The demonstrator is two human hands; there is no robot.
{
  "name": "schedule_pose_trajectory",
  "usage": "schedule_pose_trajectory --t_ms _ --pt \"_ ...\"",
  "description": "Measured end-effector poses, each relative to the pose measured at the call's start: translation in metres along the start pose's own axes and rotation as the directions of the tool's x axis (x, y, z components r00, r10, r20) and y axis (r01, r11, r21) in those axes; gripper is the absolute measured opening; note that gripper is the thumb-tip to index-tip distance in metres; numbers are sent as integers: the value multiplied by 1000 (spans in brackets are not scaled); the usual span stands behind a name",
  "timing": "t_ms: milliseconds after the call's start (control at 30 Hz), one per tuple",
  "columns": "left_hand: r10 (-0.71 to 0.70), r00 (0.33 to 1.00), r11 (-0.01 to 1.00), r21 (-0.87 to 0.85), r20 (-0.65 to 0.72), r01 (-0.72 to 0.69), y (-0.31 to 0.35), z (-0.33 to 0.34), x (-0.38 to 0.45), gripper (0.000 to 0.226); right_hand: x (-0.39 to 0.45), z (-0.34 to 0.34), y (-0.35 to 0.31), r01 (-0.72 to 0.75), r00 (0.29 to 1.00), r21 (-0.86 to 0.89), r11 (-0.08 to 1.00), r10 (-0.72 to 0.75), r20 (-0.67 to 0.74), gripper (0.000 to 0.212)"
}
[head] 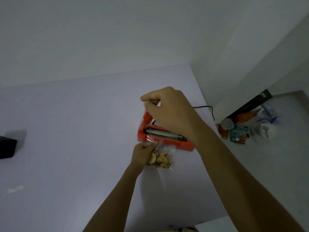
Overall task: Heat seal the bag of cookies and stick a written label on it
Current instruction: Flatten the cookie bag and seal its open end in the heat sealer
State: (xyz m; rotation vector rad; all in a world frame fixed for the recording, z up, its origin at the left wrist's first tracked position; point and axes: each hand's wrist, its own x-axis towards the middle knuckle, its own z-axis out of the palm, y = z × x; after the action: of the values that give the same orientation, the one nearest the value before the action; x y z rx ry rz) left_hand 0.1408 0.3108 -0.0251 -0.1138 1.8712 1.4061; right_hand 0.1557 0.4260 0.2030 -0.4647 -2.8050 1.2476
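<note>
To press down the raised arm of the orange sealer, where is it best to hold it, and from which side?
Judging by its pose, hold the sealer arm at its raised free end, from above, where the right hand pinches it. The arm hinges at the left of the orange heat sealer, so that end seems to give the most leverage.

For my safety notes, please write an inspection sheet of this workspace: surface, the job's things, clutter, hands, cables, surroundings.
Surface: pale table, mostly bare.
Job's things: orange heat sealer, arm raised; clear bag of cookies, open end lying on the sealing strip.
Clutter: small white strip, possibly the label; dark object at the left edge.
Hands: left hand pinches the bag; right hand holds the sealer arm.
Cables: black cord runs behind the sealer.
Surroundings: packets and containers on the floor at right.
</note>
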Motion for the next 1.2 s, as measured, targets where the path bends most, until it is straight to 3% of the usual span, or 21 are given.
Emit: schedule_pose_trajectory --t_ms 100,167,233,300,333,400,433,500,567,633,833,967,1033,1100,1200 --pt "7 1000 1000 1 7 -7 0 -1 0 25 2 -6 2 43 999 112 993 -41 -17 27" --pt "14 1000 1000 6 12 -14 0 -1 0 25 -6 -16 11 73 981 205 976 -34 -190 20" --pt "15 1000 1000 11 18 -15 0 -2 0 25 -22 -21 32 65 905 347 935 91 -416 15" --pt "11 1000 1000 24 22 -12 0 -1 1 26 -40 -15 64 -56 781 490 870 344 -522 25" --pt "8 1000 1000 26 22 -8 0 -2 1 27 -49 -7 82 -200 741 528 826 480 -470 29" --pt "2 1000 1000 24 25 -3 -2 -2 2 29 -66 21 118 -570 700 460 681 695 -163 28" --pt "0 1000 1000 28 28 -1 -2 -2 1 29 -73 38 133 -687 676 365 628 737 3 27" --pt "6 999 999 43 33 -8 -2 -2 2 29 -81 70 157 -742 664 256 620 731 158 31" --pt "12 999 999 48 30 -14 -2 -3 1 30 -80 91 166 -696 706 336 635 690 159 28" --pt "13 999 999 37 34 -15 -2 -4 1 28 -75 103 167 -637 733 503 584 660 163 18" --pt "55 995 991 120 80 -64 1 -11 3 28 -70 122 179 -569 708 648 506 702 74 16" --pt "132 981 969 227 -142 -98 0 -27 7 22 -71 124 177 -546 706 685 482 705 67 12" --pt "244 950 947 259 -196 -190 3 -39 13 37 -71 125 175 -547 701 681 488 711 54 11" --pt "345 932 907 291 -106 -303 13 -51 24 64 -71 124 174 -548 699 669 501 714 38 12" --pt "343 919 817 420 196 -394 35 -63 43 93 -72 123 173 -531 703 653 540 711 -15 13"
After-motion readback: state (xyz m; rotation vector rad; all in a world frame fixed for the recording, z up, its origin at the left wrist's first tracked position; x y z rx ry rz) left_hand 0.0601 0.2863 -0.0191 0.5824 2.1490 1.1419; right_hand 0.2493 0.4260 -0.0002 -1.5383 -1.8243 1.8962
